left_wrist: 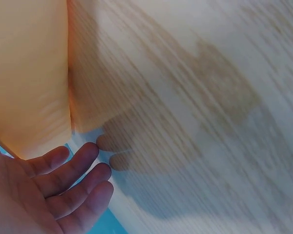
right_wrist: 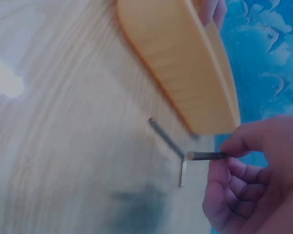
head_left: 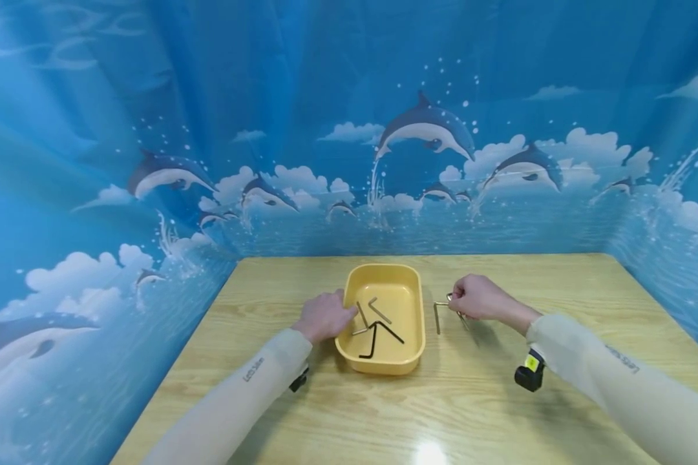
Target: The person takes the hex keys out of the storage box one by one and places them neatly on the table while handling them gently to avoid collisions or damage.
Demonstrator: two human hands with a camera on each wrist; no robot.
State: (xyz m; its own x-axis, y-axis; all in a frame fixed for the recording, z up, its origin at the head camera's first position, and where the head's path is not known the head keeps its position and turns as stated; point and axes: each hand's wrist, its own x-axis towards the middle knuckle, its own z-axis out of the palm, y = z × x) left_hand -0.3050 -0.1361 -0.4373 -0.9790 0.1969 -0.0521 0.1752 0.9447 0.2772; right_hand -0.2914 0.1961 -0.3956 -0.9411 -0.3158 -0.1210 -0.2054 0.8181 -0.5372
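A yellow plastic tray [head_left: 384, 367] stands on the table with several L-shaped hex keys in it, silver ones [head_left: 380, 311] and black ones [head_left: 391, 332]. My left hand [head_left: 324, 315] holds the tray's left side, thumb over the rim; its other fingers [left_wrist: 80, 168] lie slightly bent by the outer wall in the left wrist view. To the right of the tray, my right hand [head_left: 478, 297] pinches a hex key [right_wrist: 207, 156] between thumb and forefinger, its end pointing at the tray. Another silver hex key [right_wrist: 166, 138] lies on the table between that hand and the tray.
The wood-grain table [head_left: 256, 413] reaches back to a blue curtain [head_left: 302, 77] printed with dolphins, which also encloses both sides. Dark wrist cameras sit under both sleeves, the right one [head_left: 529, 371] in plain sight. Light glares off the table's front [head_left: 429, 452].
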